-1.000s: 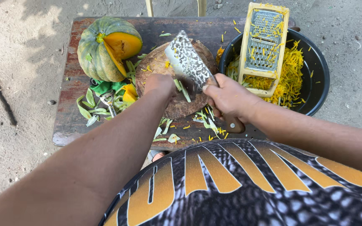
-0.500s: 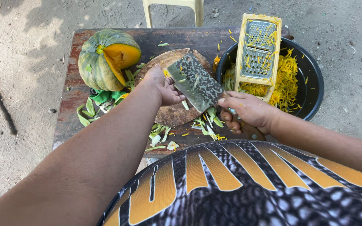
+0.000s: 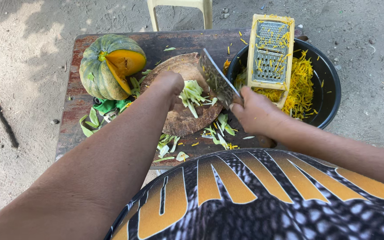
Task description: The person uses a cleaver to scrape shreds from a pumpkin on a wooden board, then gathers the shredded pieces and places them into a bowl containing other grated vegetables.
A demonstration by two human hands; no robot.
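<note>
the left hand (image 3: pixel 169 84) rests curled, holding nothing, at the pale green strips (image 3: pixel 193 94) piled on the round chopping board (image 3: pixel 187 118); best keep those knuckles tucked while the right hand (image 3: pixel 256 113), grip clenched on the cleaver (image 3: pixel 216 80), works just beside them. half a second ago the blade lay flat over the board; now it stands on edge and the strips are gathered.

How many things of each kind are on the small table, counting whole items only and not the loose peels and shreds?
Pumpkin, cut open: 1
Round wooden chopping board: 1
Cleaver, in the right hand: 1
Black bowl: 1
Yellow-framed grater, standing in the bowl: 1
Green cloth: 1
Total: 6
</note>
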